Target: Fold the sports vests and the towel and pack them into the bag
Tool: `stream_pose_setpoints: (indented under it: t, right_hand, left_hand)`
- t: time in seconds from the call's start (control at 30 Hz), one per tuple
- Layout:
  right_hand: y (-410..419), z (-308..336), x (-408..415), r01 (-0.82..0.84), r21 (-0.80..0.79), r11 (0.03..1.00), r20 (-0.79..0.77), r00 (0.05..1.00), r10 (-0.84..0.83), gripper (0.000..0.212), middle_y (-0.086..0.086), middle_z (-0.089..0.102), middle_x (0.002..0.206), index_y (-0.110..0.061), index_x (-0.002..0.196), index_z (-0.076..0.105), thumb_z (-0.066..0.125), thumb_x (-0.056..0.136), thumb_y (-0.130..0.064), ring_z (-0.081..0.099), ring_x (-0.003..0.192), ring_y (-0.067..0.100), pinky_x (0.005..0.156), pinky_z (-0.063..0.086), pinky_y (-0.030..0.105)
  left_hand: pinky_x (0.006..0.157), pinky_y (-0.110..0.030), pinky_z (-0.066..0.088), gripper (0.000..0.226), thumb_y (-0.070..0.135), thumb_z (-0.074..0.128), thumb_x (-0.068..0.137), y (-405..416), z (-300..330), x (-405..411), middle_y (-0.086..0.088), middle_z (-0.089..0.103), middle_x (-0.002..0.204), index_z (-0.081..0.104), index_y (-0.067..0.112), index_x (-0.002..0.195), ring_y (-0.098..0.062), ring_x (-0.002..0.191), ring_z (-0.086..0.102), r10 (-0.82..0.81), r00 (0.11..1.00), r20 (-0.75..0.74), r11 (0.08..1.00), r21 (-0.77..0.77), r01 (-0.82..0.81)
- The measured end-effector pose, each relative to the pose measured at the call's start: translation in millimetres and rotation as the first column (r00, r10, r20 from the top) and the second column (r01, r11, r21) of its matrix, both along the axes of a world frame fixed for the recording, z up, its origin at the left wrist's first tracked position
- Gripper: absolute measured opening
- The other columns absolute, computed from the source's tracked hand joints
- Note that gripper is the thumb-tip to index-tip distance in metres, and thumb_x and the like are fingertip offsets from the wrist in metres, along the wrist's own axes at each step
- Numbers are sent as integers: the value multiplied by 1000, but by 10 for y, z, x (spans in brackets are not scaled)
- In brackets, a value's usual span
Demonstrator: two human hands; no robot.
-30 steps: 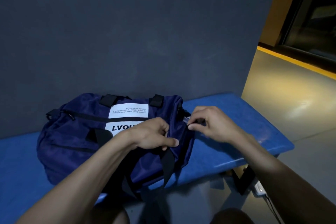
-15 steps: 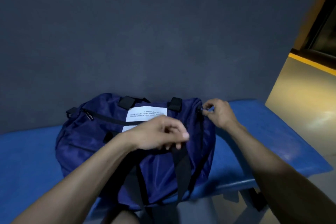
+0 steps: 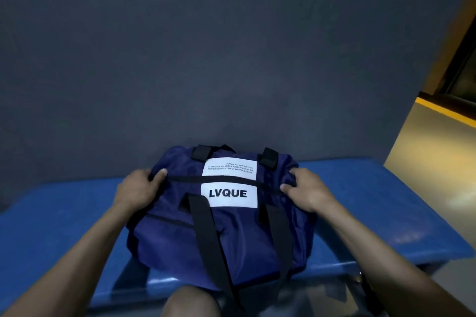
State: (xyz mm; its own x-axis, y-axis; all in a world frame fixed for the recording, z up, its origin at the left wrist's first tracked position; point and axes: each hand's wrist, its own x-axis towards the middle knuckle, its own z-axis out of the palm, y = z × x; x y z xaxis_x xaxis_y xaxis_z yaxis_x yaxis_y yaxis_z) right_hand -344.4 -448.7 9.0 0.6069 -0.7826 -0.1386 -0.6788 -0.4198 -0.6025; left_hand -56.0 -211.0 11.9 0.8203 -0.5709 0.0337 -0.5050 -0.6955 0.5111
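Duffel bag [image 3: 180, 234] (zip closed) lay against the bench's [image 3: 386, 213] back edge; left hand [image 3: 136, 189] and right hand [image 3: 306, 188] gripped its ends, steadying it.

My left grip [image 3: 137, 188] and right grip [image 3: 307, 192] are bare, with no glove, ring, watch or band on either wrist. Both my forearms are uncovered as far back as the frame edges at 7 and 5 o'clock, and no sleeve shows on either one. At 6 o'clock the rounded top of my bare knee [image 3: 192, 302] pokes into view, with no cloth over the part that shows.
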Motion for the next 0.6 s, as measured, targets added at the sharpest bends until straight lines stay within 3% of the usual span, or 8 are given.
stream_pose_setpoints:
  t: [0.07, 0.13, 0.23, 0.33, 0.4, 0.47, 0.53, 0.6]
  right_hand:
    - [-137, -36, -74, 51, 14, 999, 133, 990, -53, 29, 0, 69, 116, -15, 122, 67, 64, 99, -31, 65, 113, 26, 97, 52, 36]
    - [-285, 12, -219, 103, 95, 990, 287, 949, -126, 10, -1, 76, 94, -20, 96, 74, 65, 99, -25, 72, 95, 25, 83, 55, 34]
    - [-590, 159, -421, 225, 111, 968, 400, 882, -251, 15, 6, 77, 84, -16, 87, 73, 67, 98, -25, 73, 85, 31, 82, 59, 45]
    - [-981, 434, -598, 360, 34, 932, 442, 831, -337, 18, 12, 75, 88, -15, 84, 70, 70, 96, -28, 71, 87, 35, 85, 58, 52]
    - [-1218, 663, -748, 442, -63, 895, 456, 810, -368, 19, 12, 73, 99, -13, 92, 69, 72, 94, -32, 68, 96, 35, 87, 55, 48]
    - [-1430, 793, -894, 480, -128, 868, 444, 810, -383, 31, 11, 68, 118, -14, 115, 68, 70, 95, -37, 62, 109, 34, 95, 52, 47]
    - [-1569, 722, -1019, 445, -178, 877, 340, 865, -370, 46, 13, 62, 132, -15, 133, 61, 68, 95, -39, 57, 121, 36, 102, 48, 44]
    - [-1614, 494, -1111, 322, -240, 916, 136, 945, -297, 59, 15, 51, 148, -18, 147, 50, 65, 96, -44, 49, 133, 36, 107, 41, 38]
  left_hand:
    - [73, -39, 48, 45, 45, 54, 102, -16, 98, -56, -17, 73, 90, 68, 8, 80, -34, 86, 67, 30, 960, -279, 954, -278, -111]
    - [79, -40, 57, 35, 38, 61, 100, -75, 294, -152, -17, 76, 96, 74, 7, 91, -32, 86, 72, -34, 855, -518, 858, -454, -241]
    - [63, -31, 60, 26, 31, 61, 100, -306, 542, -437, -13, 77, 91, 73, 8, 98, -27, 80, 74, -200, 718, -666, 766, -564, -309]
    - [63, -34, 61, 24, 28, 62, 99, -698, 622, -715, -14, 77, 94, 72, 7, 104, -25, 78, 74, -328, 596, -733, 695, -615, -373]
    - [75, -37, 61, 24, 28, 62, 98, -1002, 654, -885, -14, 77, 100, 72, 8, 108, -26, 86, 74, -405, 534, -742, 665, -640, -385]
    - [85, -40, 59, 25, 30, 63, 99, -1307, 668, -993, -14, 77, 102, 72, 9, 109, -28, 94, 72, -449, 518, -728, 636, -668, -388]
    - [90, -41, 58, 27, 31, 61, 100, -1557, 609, -1042, -13, 76, 103, 71, 9, 112, -29, 96, 71, -425, 564, -708, 628, -679, -380]
    - [96, -41, 55, 34, 36, 56, 103, -1714, 386, -985, -10, 72, 108, 69, 7, 116, -29, 100, 69, -317, 660, -681, 706, -634, -315]
